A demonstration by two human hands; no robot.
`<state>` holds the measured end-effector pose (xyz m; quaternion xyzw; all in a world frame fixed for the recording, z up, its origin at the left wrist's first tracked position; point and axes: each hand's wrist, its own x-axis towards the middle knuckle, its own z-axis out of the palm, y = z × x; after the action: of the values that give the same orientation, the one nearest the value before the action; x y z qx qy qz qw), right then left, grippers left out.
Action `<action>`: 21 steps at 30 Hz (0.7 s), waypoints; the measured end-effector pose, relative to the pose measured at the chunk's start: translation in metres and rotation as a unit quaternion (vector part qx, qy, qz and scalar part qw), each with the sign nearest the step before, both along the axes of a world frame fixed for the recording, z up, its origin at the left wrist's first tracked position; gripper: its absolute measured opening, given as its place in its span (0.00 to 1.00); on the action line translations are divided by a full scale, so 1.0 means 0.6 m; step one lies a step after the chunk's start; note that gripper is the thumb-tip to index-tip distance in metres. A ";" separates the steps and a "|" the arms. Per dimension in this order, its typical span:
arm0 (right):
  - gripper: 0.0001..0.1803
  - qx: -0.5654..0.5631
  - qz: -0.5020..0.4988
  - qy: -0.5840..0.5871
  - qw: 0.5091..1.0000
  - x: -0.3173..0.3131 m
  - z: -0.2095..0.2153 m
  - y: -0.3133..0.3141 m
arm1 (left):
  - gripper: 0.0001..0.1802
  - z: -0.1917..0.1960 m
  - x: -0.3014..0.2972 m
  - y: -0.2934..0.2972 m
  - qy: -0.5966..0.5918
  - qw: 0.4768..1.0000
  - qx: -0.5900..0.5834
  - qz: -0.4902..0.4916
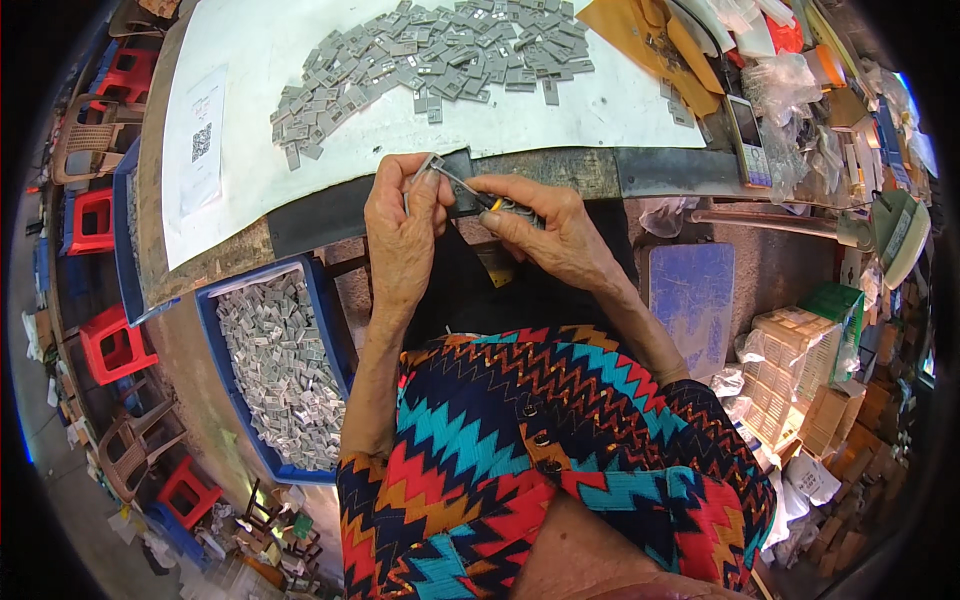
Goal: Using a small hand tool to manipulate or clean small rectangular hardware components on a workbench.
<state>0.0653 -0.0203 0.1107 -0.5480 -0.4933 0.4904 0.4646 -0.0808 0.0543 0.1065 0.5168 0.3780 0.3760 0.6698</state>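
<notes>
My left hand [402,222] pinches a small grey plastic piece [432,166] at the table's near edge. My right hand [545,222] holds a small tool with a yellow and black handle [497,204], its thin tip touching that piece. Both hands meet just below the worktable edge, over my lap. A long heap of several similar grey pieces [440,55] lies on the white sheet [600,100] covering the table beyond my hands.
A blue crate [330,310] full of grey pieces stands at my lower left. Red and brown plastic stools [112,345] line the left. A calculator [747,140], plastic bags and clutter crowd the right; cardboard boxes [790,370] sit at lower right.
</notes>
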 end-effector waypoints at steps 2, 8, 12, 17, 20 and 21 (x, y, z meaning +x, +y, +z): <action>0.18 0.003 -0.001 0.001 1.000 0.000 0.001 -0.001 | 0.08 0.001 0.002 -0.003 0.018 1.000 0.017 0.005; 0.18 -0.048 0.004 0.077 0.996 -0.007 -0.002 -0.002 | 0.06 -0.010 0.004 -0.008 0.077 0.992 0.091 0.048; 0.17 -0.070 0.006 0.173 0.983 -0.011 -0.002 -0.002 | 0.06 -0.012 0.002 -0.011 0.163 0.964 0.195 0.075; 0.18 -0.078 0.005 0.172 0.982 -0.016 -0.006 -0.007 | 0.07 -0.018 -0.002 -0.006 0.220 0.908 0.347 0.078; 0.18 0.101 -0.042 -0.047 0.993 -0.031 -0.024 -0.007 | 0.07 -0.015 0.000 -0.005 0.212 0.910 0.353 0.053; 0.18 0.170 -0.063 -0.100 0.978 -0.036 -0.031 -0.003 | 0.07 -0.018 -0.003 -0.006 0.211 0.907 0.359 0.055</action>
<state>0.0435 -0.0221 0.0919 -0.5374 -0.5777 0.3118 0.5295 -0.0826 0.0508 0.0959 0.7682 0.3775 0.4047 0.3218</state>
